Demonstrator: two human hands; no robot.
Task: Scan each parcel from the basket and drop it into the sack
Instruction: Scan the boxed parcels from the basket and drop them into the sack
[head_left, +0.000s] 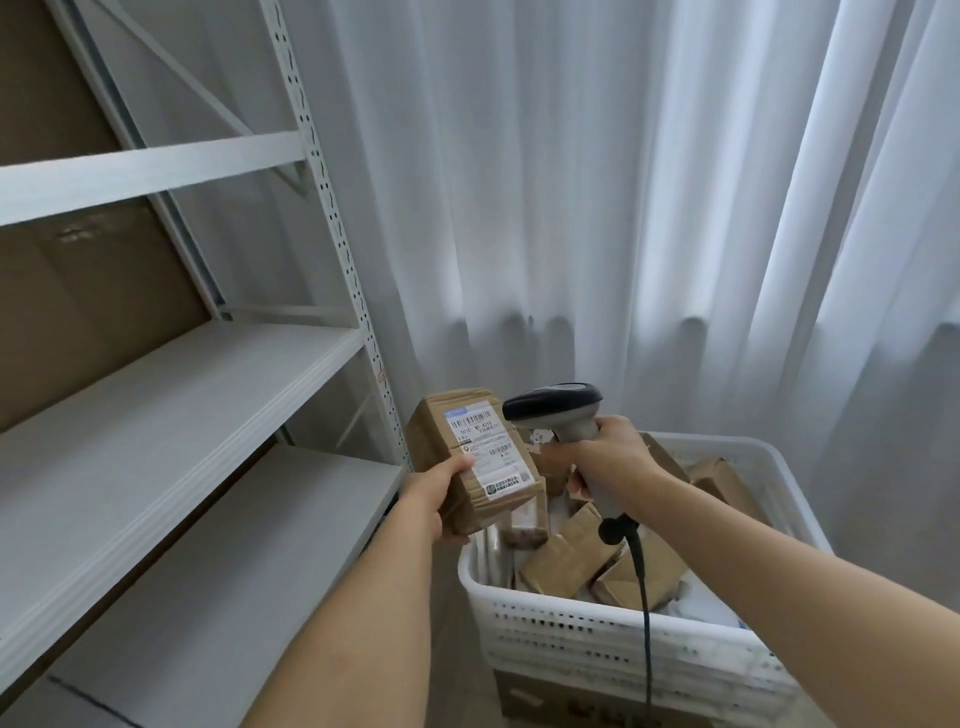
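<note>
My left hand (434, 499) grips a small brown cardboard parcel (470, 457) from below, its white barcode label facing up toward me. My right hand (610, 457) holds a grey and black handheld scanner (558, 408) by its handle, the scanner's head pointing left at the label, almost touching the parcel's top right corner. A black cable hangs from the scanner's handle down over the white perforated plastic basket (597, 639), which holds several more brown parcels (569, 561). No sack is in view.
Grey metal shelving (171, 415) with bare boards fills the left side, its upright post just behind the held parcel. White curtains (623, 208) hang behind the basket. The basket stands on a brown cardboard box (540, 699).
</note>
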